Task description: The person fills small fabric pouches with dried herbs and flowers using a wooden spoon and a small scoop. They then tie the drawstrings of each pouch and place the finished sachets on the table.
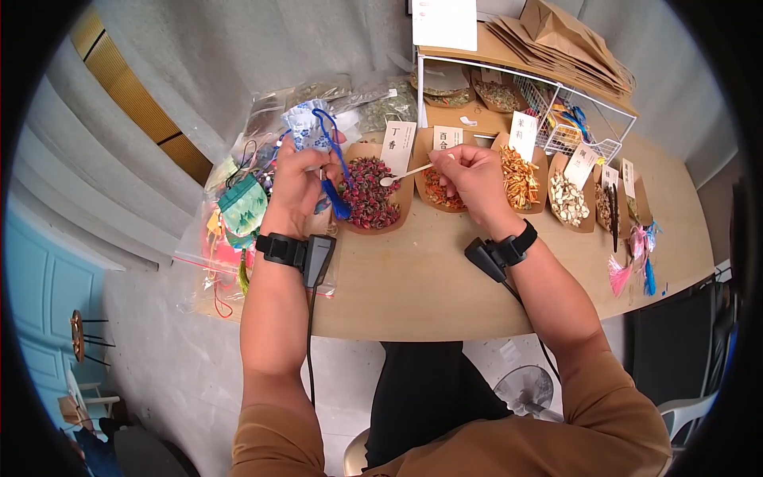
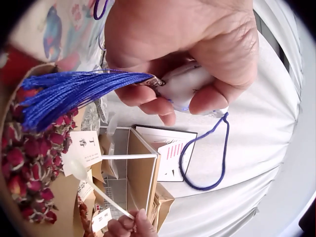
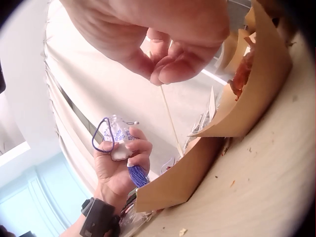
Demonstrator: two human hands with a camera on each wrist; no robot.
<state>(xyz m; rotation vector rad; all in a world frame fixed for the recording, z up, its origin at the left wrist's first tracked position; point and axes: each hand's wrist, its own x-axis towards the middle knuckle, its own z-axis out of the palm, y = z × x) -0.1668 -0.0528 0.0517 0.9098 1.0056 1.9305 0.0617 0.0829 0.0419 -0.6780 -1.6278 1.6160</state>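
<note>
In the head view my left hand (image 1: 297, 176) grips a small white pouch (image 1: 308, 127) with blue flowers; its blue cord loops out and a blue tassel (image 1: 335, 199) hangs below. My right hand (image 1: 477, 181) pinches the handle of a thin pale spoon (image 1: 409, 172). The spoon's small bowl is over the dried rosebuds (image 1: 372, 195) in a brown paper tray. In the left wrist view the spoon's bowl (image 2: 79, 169) is beside the rosebuds (image 2: 34, 173), and fingers and thumb curl round the pouch (image 2: 185, 88).
Brown trays of dried orange pieces (image 1: 519, 179) and pale slices (image 1: 568, 199) stand to the right with label cards. A plastic bag of colourful pouches (image 1: 242, 208) lies left. A wooden shelf (image 1: 509, 67) with paper bags and a wire basket (image 1: 568, 131) stands behind.
</note>
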